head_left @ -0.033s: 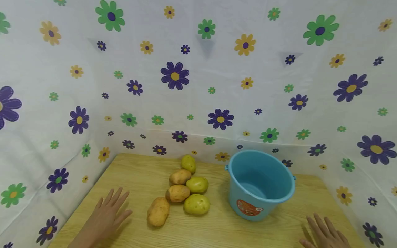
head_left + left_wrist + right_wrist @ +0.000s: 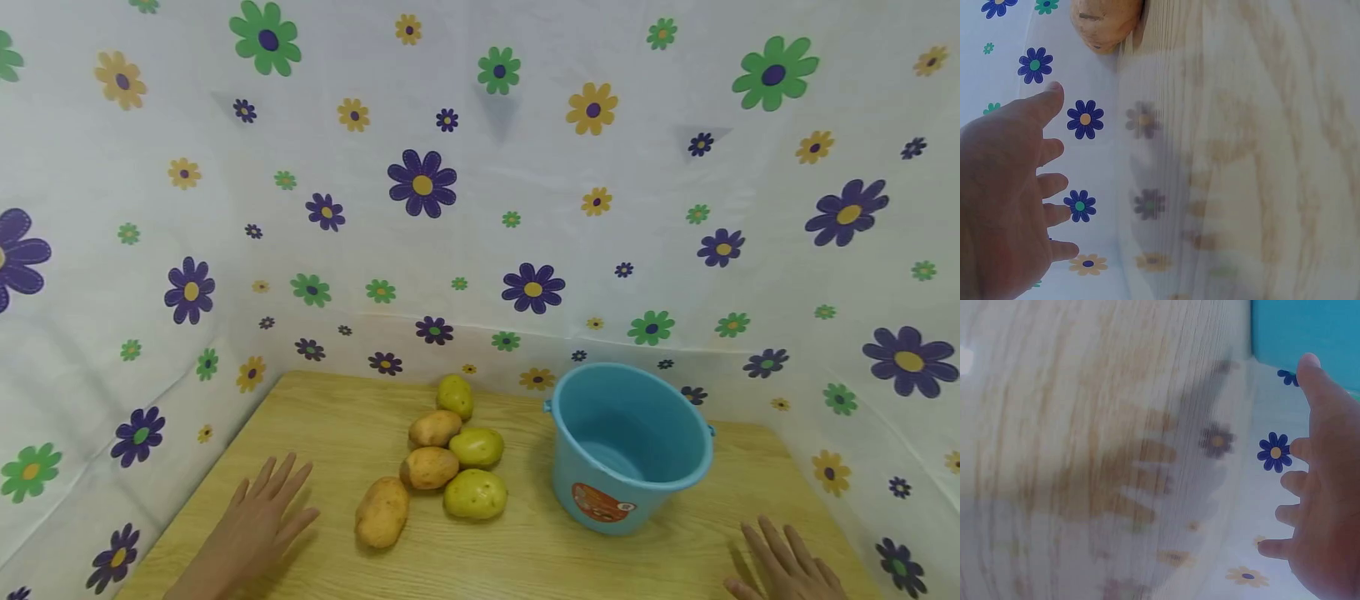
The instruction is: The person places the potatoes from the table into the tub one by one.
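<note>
My left hand (image 2: 251, 529) is held above the left side of the table, fingers straight and spread, holding nothing. The closest thing to it is a brown potato (image 2: 382, 512), whose end (image 2: 1107, 25) shows at the top of the left wrist view. Beyond lie two more brown potatoes, one in the middle (image 2: 430, 468) and one behind (image 2: 435, 428). Three yellow-green potatoes, front (image 2: 476, 494), middle (image 2: 477, 447) and back (image 2: 455, 397), lie beside them. At the lower right, partly cut off, my right hand (image 2: 791, 567) also has spread fingers and holds nothing. A blue bucket (image 2: 611, 492) stands upright to its left.
The wooden table (image 2: 315, 417) carries the potatoes on its left half and the bucket on its right. A white flowered cloth (image 2: 480, 250) hangs behind and along both sides. The bucket has a small lug (image 2: 548, 407) on its left rim.
</note>
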Motion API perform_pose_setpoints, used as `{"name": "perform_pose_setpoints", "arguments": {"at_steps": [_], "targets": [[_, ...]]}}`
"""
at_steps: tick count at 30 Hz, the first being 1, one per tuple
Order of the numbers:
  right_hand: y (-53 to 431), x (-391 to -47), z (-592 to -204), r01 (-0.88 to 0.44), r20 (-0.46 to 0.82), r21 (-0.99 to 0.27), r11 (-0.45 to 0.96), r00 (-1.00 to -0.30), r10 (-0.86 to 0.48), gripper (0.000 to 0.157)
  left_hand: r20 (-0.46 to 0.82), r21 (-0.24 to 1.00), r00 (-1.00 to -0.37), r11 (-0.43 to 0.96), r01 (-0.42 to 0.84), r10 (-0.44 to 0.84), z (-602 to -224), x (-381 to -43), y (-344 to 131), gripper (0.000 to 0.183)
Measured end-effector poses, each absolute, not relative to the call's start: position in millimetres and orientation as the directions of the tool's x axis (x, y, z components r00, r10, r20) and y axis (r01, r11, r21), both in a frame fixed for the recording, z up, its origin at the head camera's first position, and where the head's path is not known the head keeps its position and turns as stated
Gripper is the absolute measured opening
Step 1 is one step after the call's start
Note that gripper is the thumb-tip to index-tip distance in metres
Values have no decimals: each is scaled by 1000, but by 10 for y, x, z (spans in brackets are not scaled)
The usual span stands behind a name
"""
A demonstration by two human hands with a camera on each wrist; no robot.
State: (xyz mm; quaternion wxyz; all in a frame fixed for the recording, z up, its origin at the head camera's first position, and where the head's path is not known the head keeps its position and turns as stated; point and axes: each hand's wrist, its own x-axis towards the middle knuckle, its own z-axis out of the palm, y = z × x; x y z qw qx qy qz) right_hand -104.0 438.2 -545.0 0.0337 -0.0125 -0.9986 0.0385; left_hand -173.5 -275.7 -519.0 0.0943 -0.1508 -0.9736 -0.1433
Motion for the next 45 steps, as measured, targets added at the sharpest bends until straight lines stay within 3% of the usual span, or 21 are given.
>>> {"name": "perform_pose_setpoints", "arguments": {"at_steps": [12,20,28,35,45], "targets": [[4354,-974,-5355,25,68,-107,994,-997,33,96,282,293,-913,880,374,294,-5196,-1777,-2689,63],[4158,-1046,-4991,-108,217,-253,961,-975,-53,73,301,439,-918,817,375,259,-4997,-1756,-2521,64],[3909,-1076,-4589,-64,211,-404,912,-977,25,71,267,567,-935,747,347,232,-4915,-1732,-2283,64],[3732,-1090,-4340,-192,394,-487,852,-919,19,61,242,633,-950,709,309,198,-4864,-1697,-2067,65],[3546,-1182,-4139,-303,489,-498,813,-872,-26,60,168,633,-975,742,221,147,-4837,-1656,-1860,65]]}}
